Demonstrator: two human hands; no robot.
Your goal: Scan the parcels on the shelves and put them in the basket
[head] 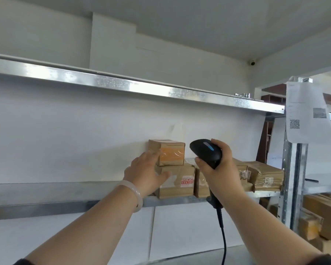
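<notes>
Head view: brown boxes sit on the shelf [65, 205] by the white wall. A small box [169, 153] sits on top of a big box [180, 183]. More boxes [266, 176] lie to the right. The left hand [145, 173] is flat with its fingers spread, right by the small box; I cannot tell if it touches. The right hand [217, 167] grips a black scanner [206, 151], which points at the boxes.
</notes>
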